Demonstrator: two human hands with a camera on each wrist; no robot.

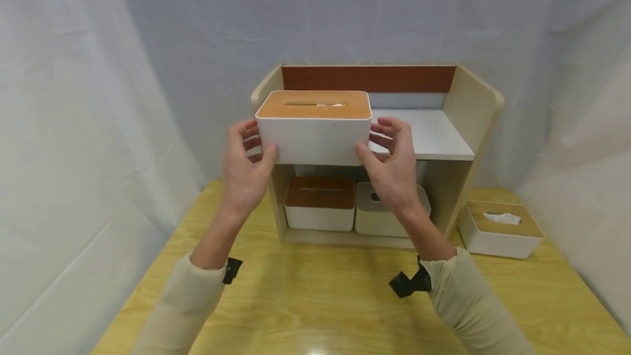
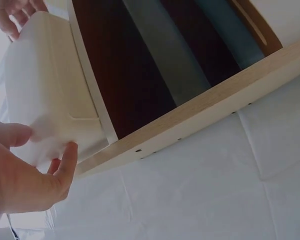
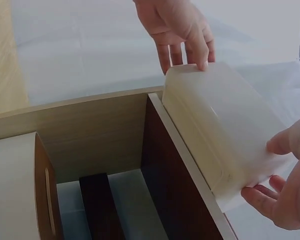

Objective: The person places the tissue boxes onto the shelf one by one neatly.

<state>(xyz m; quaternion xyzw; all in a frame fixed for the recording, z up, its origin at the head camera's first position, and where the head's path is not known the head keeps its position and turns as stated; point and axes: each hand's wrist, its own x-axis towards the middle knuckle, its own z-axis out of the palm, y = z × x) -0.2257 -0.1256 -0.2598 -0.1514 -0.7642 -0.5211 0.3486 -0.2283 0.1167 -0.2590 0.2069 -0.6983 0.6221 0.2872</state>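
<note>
A white tissue box (image 1: 314, 140) with an orange-brown wooden lid, a bit of tissue in its slot, is held level at the upper board (image 1: 429, 131) of a small desk shelf. My left hand (image 1: 244, 171) grips its left end, thumb on the front face and fingers round the side. At the opposite end my right hand (image 1: 396, 167) holds it the same way. In the right wrist view the white underside of the tissue box (image 3: 225, 110) lies close against the shelf's board edge. Whether the board bears its weight I cannot tell.
Inside the lower compartment stand a white box with a dark brown lid (image 1: 320, 195) and a box with a grey lid (image 1: 370, 218), partly behind my right arm. Another tissue box (image 1: 503, 229) sits on the wooden table (image 1: 305, 295), right of the shelf. White sheeting (image 1: 197, 32) surrounds everything.
</note>
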